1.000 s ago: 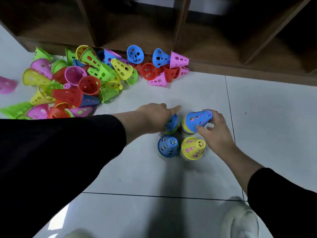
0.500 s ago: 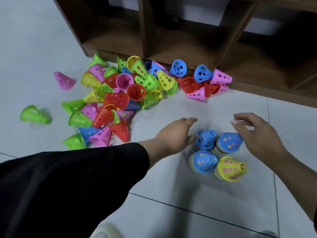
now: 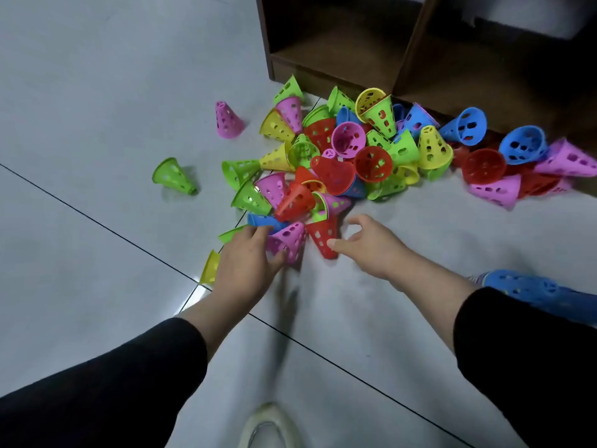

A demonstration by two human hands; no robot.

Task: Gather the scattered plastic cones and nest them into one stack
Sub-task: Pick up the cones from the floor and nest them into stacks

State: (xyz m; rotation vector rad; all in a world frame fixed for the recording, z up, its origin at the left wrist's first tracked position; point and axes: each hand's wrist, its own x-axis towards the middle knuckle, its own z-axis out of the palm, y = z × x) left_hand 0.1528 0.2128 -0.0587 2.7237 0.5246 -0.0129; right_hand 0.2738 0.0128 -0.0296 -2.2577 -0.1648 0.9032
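1. Floor (image 3: 97, 92) of pale grey tile with dark grout lines fills most of the view and carries everything; a brown wooden shelf unit (image 3: 339, 37) stands at one o'clock, and the cones seem to have spilled against its base
2. Pile of cones (image 3: 349, 156) spreads from the centre out to two o'clock: small perforated plastic cones in green, yellow, red, pink and blue, most lying tipped on their sides, several showing open mouths, none of them nested yet as far as I can tell
3. Blue stack (image 3: 533, 291) lies at four o'clock, partly behind the right sleeve; it looks like a nested column tipped over, so I judge some gathering is already done
4. Left hand (image 3: 245, 266), just left of centre, has its fingers bent over a pink cone (image 3: 289, 239) at the pile's near edge; contact looks made, but motion blur hides whether it is truly gripped
5. Right hand (image 3: 368, 247), just right of centre, is spread wide, thumb and fingers apart, holding nothing, the thumb tip at a red cone (image 3: 324, 236), probably shaped to close round it
6. Two strays stand well apart from the pile at ten o'clock: a pink cone upright (image 3: 227, 119) and a green cone (image 3: 172, 176) on its side
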